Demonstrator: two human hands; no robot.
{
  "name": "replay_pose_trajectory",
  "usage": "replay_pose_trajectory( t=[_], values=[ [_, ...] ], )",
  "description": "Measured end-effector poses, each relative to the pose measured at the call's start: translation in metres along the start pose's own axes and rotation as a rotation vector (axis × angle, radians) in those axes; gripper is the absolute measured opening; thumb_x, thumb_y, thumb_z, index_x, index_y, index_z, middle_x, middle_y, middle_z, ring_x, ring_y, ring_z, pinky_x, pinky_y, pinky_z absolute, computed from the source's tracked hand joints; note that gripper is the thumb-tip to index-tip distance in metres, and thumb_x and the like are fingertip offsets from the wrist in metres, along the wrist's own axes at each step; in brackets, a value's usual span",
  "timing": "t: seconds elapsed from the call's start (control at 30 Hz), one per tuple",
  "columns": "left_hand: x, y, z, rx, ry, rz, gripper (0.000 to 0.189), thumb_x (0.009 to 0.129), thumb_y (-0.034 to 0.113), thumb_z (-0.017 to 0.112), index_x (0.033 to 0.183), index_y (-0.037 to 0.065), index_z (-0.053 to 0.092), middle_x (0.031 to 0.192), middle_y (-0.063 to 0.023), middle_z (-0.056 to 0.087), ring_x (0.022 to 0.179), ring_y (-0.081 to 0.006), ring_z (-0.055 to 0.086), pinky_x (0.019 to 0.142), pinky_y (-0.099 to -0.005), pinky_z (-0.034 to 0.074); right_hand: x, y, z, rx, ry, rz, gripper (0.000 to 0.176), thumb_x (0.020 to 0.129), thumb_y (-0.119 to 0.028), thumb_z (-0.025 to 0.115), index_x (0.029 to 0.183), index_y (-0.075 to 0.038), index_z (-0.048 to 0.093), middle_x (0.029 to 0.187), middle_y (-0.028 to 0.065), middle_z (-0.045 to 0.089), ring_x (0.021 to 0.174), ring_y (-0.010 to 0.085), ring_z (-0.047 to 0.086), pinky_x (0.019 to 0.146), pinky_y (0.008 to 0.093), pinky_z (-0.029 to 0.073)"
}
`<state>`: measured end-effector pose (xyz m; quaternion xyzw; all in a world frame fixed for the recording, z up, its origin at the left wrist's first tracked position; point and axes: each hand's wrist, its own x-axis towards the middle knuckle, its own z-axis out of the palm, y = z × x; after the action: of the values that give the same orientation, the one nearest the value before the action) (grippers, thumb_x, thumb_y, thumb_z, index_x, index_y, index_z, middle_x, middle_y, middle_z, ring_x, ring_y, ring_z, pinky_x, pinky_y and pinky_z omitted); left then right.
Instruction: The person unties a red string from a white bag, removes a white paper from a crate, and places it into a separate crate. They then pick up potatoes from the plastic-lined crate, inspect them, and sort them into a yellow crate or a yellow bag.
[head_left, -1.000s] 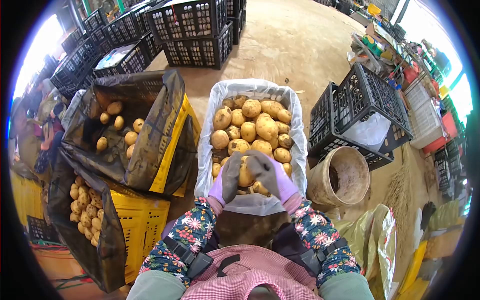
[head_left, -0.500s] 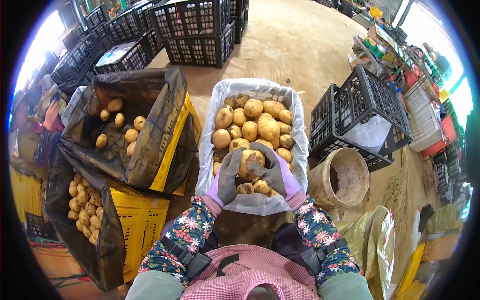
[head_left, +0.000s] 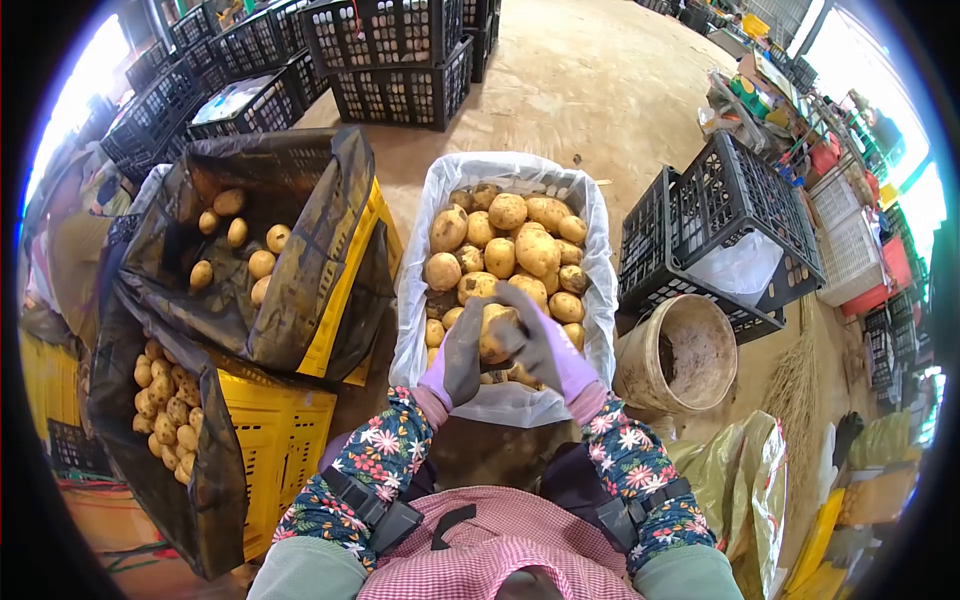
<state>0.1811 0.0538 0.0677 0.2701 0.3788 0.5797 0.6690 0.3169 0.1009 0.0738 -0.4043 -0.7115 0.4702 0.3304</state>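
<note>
Both of my hands wear grey-palmed gloves with lilac cuffs. Between them is a large potato (head_left: pixel 494 338), above the near part of a crate lined with white plastic (head_left: pixel 412 300). My left hand (head_left: pixel 461 355) grips the potato from its left side, fingers pointing away from me. My right hand (head_left: pixel 538 338) lies against its right side, thumb and fingers bent over the skin and slightly smeared by motion. Many loose potatoes (head_left: pixel 537 253), some with dark soil patches, fill the crate beneath and beyond my hands.
At left, dark-lined yellow crates (head_left: pixel 285 440) hold more potatoes (head_left: pixel 168 405). A dirty white bucket (head_left: pixel 640 365) and black crates (head_left: pixel 745 200) stand at right. Stacked black crates (head_left: pixel 400 95) are at the back. Another person (head_left: pixel 75 240) is at far left.
My right hand has shifted over the potato, its fingers now further across the top. The potato has come slightly lower, and the person at far left has moved.
</note>
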Motion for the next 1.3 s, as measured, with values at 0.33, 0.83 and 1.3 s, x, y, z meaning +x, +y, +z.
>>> replay_pose_trajectory(
  t=[0.33, 0.83, 1.3],
  values=[
    [-0.002, 0.002, -0.018, 0.721, -0.099, 0.270, 0.038, 0.098, 0.031, 0.038, 0.120, 0.004, 0.052, 0.106, -0.0118, 0.062, 0.091, -0.0195, 0.064, 0.075, -0.0312, 0.055, -0.007, -0.004, -0.008, -0.054, -0.123, -0.099, 0.048, 0.085, -0.004, 0.064, 0.130, -0.001, 0.050, 0.119, 0.0133, 0.061, 0.111, 0.0132, 0.056, 0.090, 0.0271, 0.048],
    [0.000, -0.016, -0.017, 0.956, 0.051, 0.419, 0.027, 0.097, 0.010, 0.038, 0.119, -0.001, 0.050, 0.101, -0.0175, 0.059, 0.094, -0.0309, 0.060, 0.079, -0.0336, 0.051, -0.004, 0.030, 0.003, 0.051, 0.011, 0.015, 0.025, 0.081, -0.006, 0.055, 0.106, -0.005, 0.062, 0.080, 0.0111, 0.062, 0.068, 0.0207, 0.055, 0.065, 0.0315, 0.048],
    [0.001, -0.015, -0.031, 1.186, -0.027, 0.536, 0.037, 0.093, 0.018, 0.042, 0.124, -0.002, 0.046, 0.113, -0.0212, 0.057, 0.104, -0.0338, 0.057, 0.090, -0.0381, 0.046, 0.003, 0.061, 0.009, 0.189, 0.082, 0.125, 0.028, 0.089, -0.021, 0.061, 0.110, -0.003, 0.064, 0.091, 0.0126, 0.067, 0.080, 0.0180, 0.064, 0.078, 0.0307, 0.050]
  ],
)
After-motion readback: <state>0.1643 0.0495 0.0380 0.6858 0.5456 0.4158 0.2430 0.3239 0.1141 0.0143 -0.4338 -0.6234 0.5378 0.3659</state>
